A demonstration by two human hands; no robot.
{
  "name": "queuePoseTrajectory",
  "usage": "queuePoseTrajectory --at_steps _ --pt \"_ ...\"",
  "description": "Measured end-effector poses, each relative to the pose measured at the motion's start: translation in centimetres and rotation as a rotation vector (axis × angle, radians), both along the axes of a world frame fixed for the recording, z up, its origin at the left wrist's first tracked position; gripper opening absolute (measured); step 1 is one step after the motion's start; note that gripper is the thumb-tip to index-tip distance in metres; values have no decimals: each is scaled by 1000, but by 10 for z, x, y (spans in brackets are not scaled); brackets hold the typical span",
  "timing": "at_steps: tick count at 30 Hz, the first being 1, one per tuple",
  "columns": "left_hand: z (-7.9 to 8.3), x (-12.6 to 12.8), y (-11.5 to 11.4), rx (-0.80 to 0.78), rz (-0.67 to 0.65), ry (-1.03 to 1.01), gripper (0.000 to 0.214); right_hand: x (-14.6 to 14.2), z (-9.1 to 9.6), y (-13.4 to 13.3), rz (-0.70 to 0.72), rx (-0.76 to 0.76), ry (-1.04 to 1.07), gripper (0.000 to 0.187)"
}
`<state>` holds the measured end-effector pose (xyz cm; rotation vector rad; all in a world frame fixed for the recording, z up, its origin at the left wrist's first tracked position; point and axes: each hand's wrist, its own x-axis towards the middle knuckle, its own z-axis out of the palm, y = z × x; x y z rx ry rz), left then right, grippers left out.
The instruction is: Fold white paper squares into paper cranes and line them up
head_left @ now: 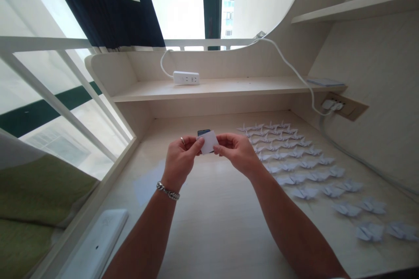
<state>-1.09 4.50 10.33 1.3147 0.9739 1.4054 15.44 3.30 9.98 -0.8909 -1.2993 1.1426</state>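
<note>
- Two of your bare hands meet near the middle of the view, over the pale wood-grain desk, with a small white four-sided piece of paper between them.
- Your left hand pinches the paper's left edge, thumb in front and fingers curled behind; you wear a silver ring on it and a silver chain-link bracelet at the wrist.
- Your right hand grips the paper near its lower right corner, thumb and fingertips close together.
- The paper is tilted, its plain face toward you; a small dark item shows just beyond its top edge, mostly hidden, so you cannot tell whether it touches the paper.
- To your right, many white folded-paper cranes stand on the desk in slanting rows, the nearest ones set wider apart.
- To your left, a thin bluish-white sheet lies flat near your left forearm, and a long white box-like object with rounded corners lies nearer you.
- Beyond your hands, a white rectangular power strip sits on the pale wooden shelf.
- At the right wall, white plugs sit in a tan socket panel.
</note>
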Motion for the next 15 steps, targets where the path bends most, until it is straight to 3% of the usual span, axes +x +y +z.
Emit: queuePoseTrajectory --at_steps 8,15 --pt "2 -2 0 -65 -39 1 26 0 6 -3 -50 -28 82 30" --pt "4 0 -4 -47 -86 -9 23 0 1 0 -127 33 115 32"
